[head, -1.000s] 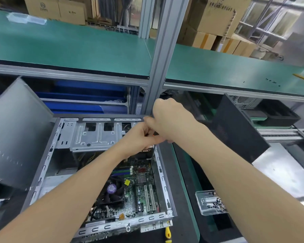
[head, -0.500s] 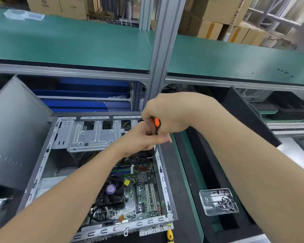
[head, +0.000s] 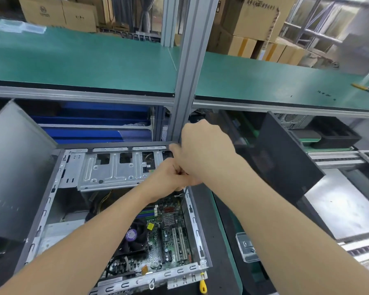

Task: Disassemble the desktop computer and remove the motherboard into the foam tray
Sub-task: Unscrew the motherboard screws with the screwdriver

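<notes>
The computer case [head: 41,209] lies open on the bench. The motherboard [head: 170,237] sits inside it, flat on the bottom, on the right side near the person. A round fan [head: 134,237] with a purple sticker sits on the board, and a silver metal cage [head: 113,169] fills the far end of the case.

Both hands meet at the far right corner of the case. The left hand [head: 170,177] has its fingers curled in tight, right under the right hand [head: 202,152]. The right hand is bunched up like a fist and touches the left one. Something may be inside those fingers, but it is hidden, so I cannot tell for either hand.

A grey side panel [head: 15,167] leans up on the left. A black panel [head: 285,158] leans on the right. A clear box [head: 245,248] peeks out from under the right arm. A black foam tray [head: 337,133] sits far off to the right, well apart from the case. A yellow handle [head: 202,284] hangs at the near right corner of the case.
</notes>
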`<state>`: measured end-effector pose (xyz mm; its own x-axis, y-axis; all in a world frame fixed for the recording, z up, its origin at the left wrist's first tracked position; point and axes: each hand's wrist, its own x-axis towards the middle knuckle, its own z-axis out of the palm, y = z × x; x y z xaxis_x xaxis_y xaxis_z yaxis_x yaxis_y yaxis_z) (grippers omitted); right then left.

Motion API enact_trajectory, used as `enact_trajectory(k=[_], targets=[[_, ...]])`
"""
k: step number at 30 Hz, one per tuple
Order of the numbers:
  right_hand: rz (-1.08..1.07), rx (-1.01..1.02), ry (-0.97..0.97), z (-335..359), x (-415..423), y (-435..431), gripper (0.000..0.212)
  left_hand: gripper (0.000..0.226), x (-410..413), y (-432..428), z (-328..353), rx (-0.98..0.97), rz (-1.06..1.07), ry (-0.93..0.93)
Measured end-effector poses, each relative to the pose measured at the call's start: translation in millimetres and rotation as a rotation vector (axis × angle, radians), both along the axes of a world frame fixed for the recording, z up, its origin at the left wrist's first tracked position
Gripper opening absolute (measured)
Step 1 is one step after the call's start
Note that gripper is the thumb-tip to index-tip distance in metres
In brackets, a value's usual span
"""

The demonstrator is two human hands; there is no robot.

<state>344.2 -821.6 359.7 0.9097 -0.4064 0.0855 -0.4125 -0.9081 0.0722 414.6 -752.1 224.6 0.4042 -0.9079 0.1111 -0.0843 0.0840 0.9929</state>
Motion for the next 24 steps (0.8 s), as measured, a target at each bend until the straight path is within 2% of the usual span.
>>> enact_trajectory(k=[3,5,7,8,10,17,20,22,24], targets=[[-0.023,-0.033,0.081,-4,2,7,0.026,0.025,-1,2,-1,0.026,0.033,-0.047],[0.075,-0.077,0.118,-3,4,6,0.020,0.033,2,3,-2,-0.011,0.063,-0.060],[0.161,-0.111,0.170,0,5,4,0.009,0.028,4,4,-1,-0.041,0.050,-0.049],[0.194,-0.122,0.198,2,5,2,0.009,0.025,5,4,1,-0.044,0.031,-0.034],[0.268,-0.125,0.265,7,6,-5,0.012,0.034,8,5,1,-0.018,0.012,-0.024],[0.522,0.030,0.420,22,9,-29,0.016,0.011,14,4,-2,-0.018,0.001,0.018],[0.584,0.095,0.334,19,13,-43,0.026,0.025,15,-1,-3,-0.036,0.039,0.062],[0.576,0.196,0.189,12,10,-52,0.038,0.019,13,-3,-4,-0.088,0.048,0.079],[0.510,0.361,-0.006,0,5,-57,0.042,0.022,12,-2,-8,-0.125,0.108,0.080]])
